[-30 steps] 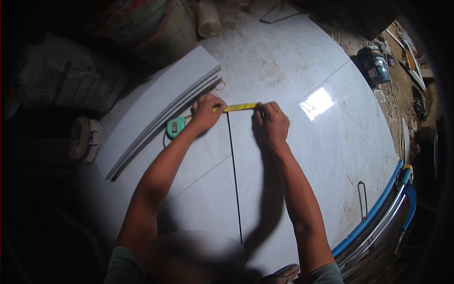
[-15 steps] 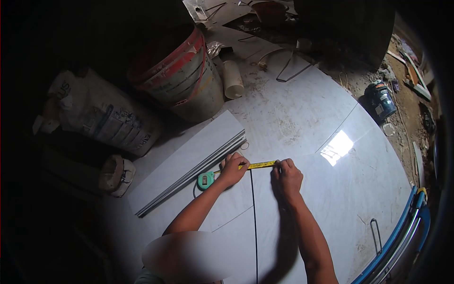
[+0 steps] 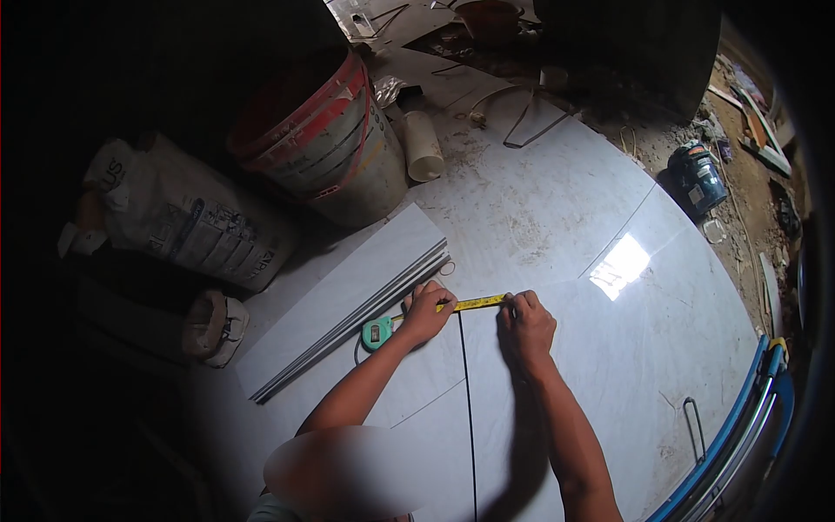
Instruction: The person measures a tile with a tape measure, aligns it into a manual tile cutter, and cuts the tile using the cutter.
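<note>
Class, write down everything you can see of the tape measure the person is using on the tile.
The tape measure has a small, rounded teal-green case that lies on the pale glossy tile, beside the stack of tile strips. Its yellow blade is drawn out to the right, flat across a dark line on the tile. The left hand presses the blade near the case; the right hand holds its far end down. Markings are too small to read.

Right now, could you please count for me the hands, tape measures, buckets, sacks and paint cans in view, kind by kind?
Hands: 2, left hand and right hand
Tape measure: 1
Bucket: 1
Sack: 1
Paint can: 1
Total: 6
</note>
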